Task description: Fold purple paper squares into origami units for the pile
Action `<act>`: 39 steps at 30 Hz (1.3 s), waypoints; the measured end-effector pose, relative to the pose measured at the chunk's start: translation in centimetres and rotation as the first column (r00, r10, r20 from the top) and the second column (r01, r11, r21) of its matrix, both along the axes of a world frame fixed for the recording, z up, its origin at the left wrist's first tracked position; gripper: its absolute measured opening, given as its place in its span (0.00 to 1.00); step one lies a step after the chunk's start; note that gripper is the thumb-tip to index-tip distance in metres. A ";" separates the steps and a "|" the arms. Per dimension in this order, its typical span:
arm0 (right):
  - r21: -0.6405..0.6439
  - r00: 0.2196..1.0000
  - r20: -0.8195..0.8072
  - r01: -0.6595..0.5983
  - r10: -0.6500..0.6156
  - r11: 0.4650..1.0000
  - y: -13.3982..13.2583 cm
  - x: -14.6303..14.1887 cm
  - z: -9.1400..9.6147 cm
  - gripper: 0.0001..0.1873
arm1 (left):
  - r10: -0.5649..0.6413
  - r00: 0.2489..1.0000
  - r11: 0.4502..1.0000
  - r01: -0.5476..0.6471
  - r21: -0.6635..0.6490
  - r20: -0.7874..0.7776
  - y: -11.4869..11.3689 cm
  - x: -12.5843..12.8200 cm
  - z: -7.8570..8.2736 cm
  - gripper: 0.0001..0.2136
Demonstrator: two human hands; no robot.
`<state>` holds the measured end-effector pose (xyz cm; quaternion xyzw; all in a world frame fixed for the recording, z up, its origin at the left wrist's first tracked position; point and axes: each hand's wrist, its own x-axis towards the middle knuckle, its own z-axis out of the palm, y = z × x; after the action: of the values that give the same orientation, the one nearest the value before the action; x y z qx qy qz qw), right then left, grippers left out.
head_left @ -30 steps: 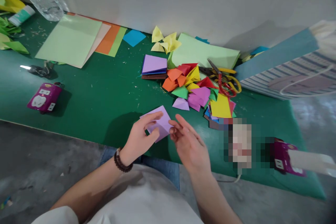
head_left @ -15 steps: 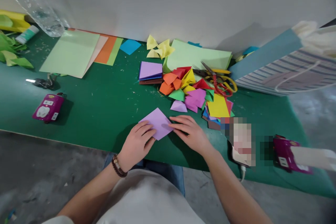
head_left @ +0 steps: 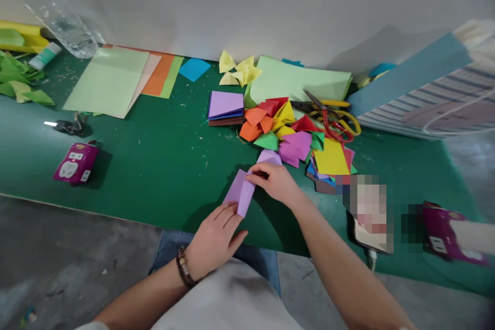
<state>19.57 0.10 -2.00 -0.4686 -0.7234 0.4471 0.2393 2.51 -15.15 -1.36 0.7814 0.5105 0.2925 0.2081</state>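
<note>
Centrally, the right hand (head_left: 273, 181) pinches a folded lilac paper (head_left: 240, 192) by its upper end. The left hand (head_left: 214, 240), loosely open, sits just below it.

The lilac paper (head_left: 240, 192) is no longer a flat diamond: it's now folded into a narrow tilted strip, lower middle of the frame. Right hand (head_left: 273, 181) moved up to the strip's top end, either pinching or just pressing, can't quite tell. Left hand (head_left: 214, 240) dropped lower in the frame, open, just beside the strip's bottom end.
</note>
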 end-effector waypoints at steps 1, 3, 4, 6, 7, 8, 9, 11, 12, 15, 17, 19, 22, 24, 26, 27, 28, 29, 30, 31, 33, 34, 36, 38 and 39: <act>0.042 0.999 0.032 0.010 -0.011 0.999 -0.1 -0.4 -0.1 0.07 | 0.032 0.999 0.999 -0.031 -0.010 0.019 -0.1 0.0 0.0 0.07; 0.133 0.995 0.095 0.007 -0.020 0.991 -0.5 -0.9 -0.2 0.07 | 0.100 0.993 0.995 -0.099 -0.019 0.068 -0.1 -0.2 -0.1 0.03; 0.174 0.992 0.124 -0.006 -0.016 0.985 -0.6 -1.2 -0.2 0.07 | 0.132 0.987 0.991 -0.131 -0.020 0.090 0.0 -0.4 -0.1 0.04; 0.245 0.985 0.172 -0.037 -0.006 0.969 -0.9 -1.5 -0.3 0.07 | 0.189 0.976 0.982 -0.188 -0.016 0.110 0.2 -0.7 0.0 0.06; 0.277 0.981 0.196 -0.051 -0.005 0.960 -1.0 -1.6 -0.3 0.07 | 0.214 0.971 0.977 -0.215 -0.004 0.103 0.4 -0.9 0.0 0.05; 0.307 0.975 0.220 -0.065 -0.005 0.949 -1.1 -1.7 -0.3 0.07 | 0.232 0.969 0.972 -0.233 0.013 0.081 0.6 -1.0 0.1 0.04; 0.336 0.969 0.248 -0.081 -0.005 0.938 -1.2 -1.7 -0.3 0.07 | 0.233 0.972 0.972 -0.234 0.034 0.043 0.8 -1.2 0.2 0.06; 0.390 0.945 0.327 -0.134 -0.001 0.911 -1.2 -1.8 -0.3 0.08 | 0.182 0.982 0.982 -0.178 0.064 -0.058 1.3 -1.5 0.4 0.12; 0.413 0.927 0.374 -0.168 0.002 0.895 -1.3 -1.8 -0.3 0.09 | 0.141 0.984 0.989 -0.134 0.068 -0.106 1.5 -1.6 0.4 0.13; 0.460 0.883 0.469 -0.244 0.000 0.854 -1.3 -1.8 -0.2 0.10 | 0.053 0.985 0.997 -0.044 0.060 -0.166 1.8 -1.8 0.1 0.14; 0.478 0.879 0.476 -0.248 -0.011 0.843 -1.3 -1.8 -0.1 0.10 | 0.046 0.986 0.997 -0.037 0.063 -0.158 1.8 -2.0 -0.2 0.14; 0.481 0.883 0.469 -0.237 -0.020 0.844 -1.3 -1.8 -0.1 0.10 | 0.047 0.988 0.997 -0.038 0.066 -0.149 1.8 -2.0 -0.5 0.14; 0.486 0.887 0.460 -0.225 -0.028 0.845 -1.3 -1.8 0.0 0.11 | 0.052 0.988 0.996 -0.042 0.074 -0.146 1.9 -2.1 -0.6 0.13; 0.492 0.887 0.460 -0.226 -0.031 0.841 -1.3 -1.8 0.0 0.11 | 0.056 0.988 0.996 -0.045 0.076 -0.144 1.9 -2.0 -0.6 0.13; 0.498 0.885 0.465 -0.228 -0.036 0.837 -1.3 -1.8 -0.1 0.11 | 0.058 0.989 0.996 -0.048 0.076 -0.139 1.9 -2.1 -0.6 0.13; 0.497 0.883 0.468 -0.229 -0.037 0.837 -1.3 -1.8 -0.1 0.12 | 0.057 0.989 0.996 -0.047 0.073 -0.137 2.0 -2.1 -0.6 0.13; 0.496 0.882 0.470 -0.228 -0.039 0.838 -1.3 -1.8 -0.1 0.12 | 0.055 0.989 0.996 -0.046 0.072 -0.135 2.0 -2.1 -0.6 0.13; 0.494 0.881 0.471 -0.225 -0.041 0.840 -1.3 -1.8 -0.1 0.12 | 0.053 0.990 0.996 -0.044 0.072 -0.133 2.0 -2.1 -0.7 0.13; 0.491 0.881 0.471 -0.222 -0.042 0.842 -1.3 -1.8 -0.1 0.12 | 0.052 0.990 0.997 -0.042 0.072 -0.133 2.0 -2.1 -0.7 0.13; 0.488 0.881 0.472 -0.220 -0.043 0.845 -1.3 -1.8 -0.2 0.12 | 0.051 0.990 0.997 -0.042 0.072 -0.132 2.0 -2.1 -0.7 0.13; 0.482 0.880 0.473 -0.218 -0.043 0.849 -1.3 -1.9 -0.2 0.12 | 0.055 0.990 0.996 -0.045 0.075 -0.133 2.0 -2.1 -0.7 0.12; 0.480 0.880 0.473 -0.217 -0.042 0.850 -1.3 -1.9 -0.2 0.12 | 0.057 0.989 0.996 -0.047 0.076 -0.135 2.0 -2.1 -0.6 0.12; 0.481 0.879 0.475 -0.218 -0.044 0.849 -1.3 -1.9 -0.1 0.11 | 0.060 0.988 0.996 -0.049 0.075 -0.145 2.1 -2.1 -0.6 0.12; 0.488 0.877 0.478 -0.220 -0.048 0.845 -1.3 -1.9 -0.1 0.11 | 0.061 0.985 0.996 -0.050 0.074 -0.160 2.1 -2.0 -0.6 0.12; 0.491 0.875 0.481 -0.222 -0.050 0.843 -1.3 -1.9 -0.1 0.11 | 0.060 0.983 0.996 -0.049 0.072 -0.171 2.1 -2.0 -0.7 0.12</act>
<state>17.68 -1.20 -2.10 -0.4448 -0.8754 0.1110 0.1535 0.51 -13.06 -2.05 0.7961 0.5376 0.2465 0.1283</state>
